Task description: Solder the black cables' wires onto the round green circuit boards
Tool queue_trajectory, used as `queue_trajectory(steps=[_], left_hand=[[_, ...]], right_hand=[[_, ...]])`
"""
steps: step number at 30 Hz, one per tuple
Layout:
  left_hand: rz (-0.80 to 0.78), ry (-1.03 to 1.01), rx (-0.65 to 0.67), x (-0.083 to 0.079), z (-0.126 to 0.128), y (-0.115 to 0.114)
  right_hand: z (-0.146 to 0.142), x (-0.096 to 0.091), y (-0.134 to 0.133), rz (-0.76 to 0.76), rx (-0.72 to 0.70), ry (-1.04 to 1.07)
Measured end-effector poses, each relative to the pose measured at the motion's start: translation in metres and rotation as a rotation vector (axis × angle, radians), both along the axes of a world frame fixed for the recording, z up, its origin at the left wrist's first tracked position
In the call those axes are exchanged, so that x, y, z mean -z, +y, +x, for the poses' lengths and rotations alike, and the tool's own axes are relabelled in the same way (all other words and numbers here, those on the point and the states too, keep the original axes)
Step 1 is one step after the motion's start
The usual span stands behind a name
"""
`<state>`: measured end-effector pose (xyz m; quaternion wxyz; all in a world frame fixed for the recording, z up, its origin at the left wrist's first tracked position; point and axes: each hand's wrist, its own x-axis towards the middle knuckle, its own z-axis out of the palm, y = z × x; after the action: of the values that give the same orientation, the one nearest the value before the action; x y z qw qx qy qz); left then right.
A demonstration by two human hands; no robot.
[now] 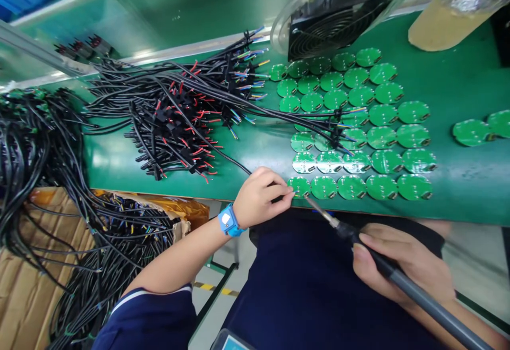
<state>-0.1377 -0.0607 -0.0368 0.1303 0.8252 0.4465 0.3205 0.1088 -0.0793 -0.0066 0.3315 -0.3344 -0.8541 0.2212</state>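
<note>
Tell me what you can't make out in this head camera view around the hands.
Head view:
- Left hand: its fingers hide the edge of the green circuit board beneath them.
- Soldering iron: its tip is too small to show whether it touches the board; its far end is cut off by the lower edge.
- Cardboard box: its contents are hidden under black cables.

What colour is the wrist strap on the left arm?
The anti-static wrist strap is blue with a white patch; the head view shows it.
</note>
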Motion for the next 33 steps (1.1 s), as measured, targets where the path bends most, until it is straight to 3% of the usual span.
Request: queue_trajectory(steps=[5,15,20,27,33], left_hand=[[-0.003,0.002,0.0,-0.001,0.0,0.001],[-0.035,0.018,0.008,-0.003,-0.001,0.001],[-0.072,-0.024,-0.026,-0.002,0.001,0.001],[-0.187,-0.036,-0.105,-0.008,0.006,-0.003],[-0.265,-0.019,-0.082,-0.013,0.004,0.0]], right_hand=[[-0.008,-0.005,0.004,0.061,0.057,-0.02],[-0.017,0.005,-0.004,0.128,0.089,-0.115],[-0.021,0.005,-0.011,0.266,0.142,-0.068],[-0.026,0.001,-0.01,0.305,0.117,-0.051],[-0.025,0.002,-0.01,0.261,0.073,-0.055]])
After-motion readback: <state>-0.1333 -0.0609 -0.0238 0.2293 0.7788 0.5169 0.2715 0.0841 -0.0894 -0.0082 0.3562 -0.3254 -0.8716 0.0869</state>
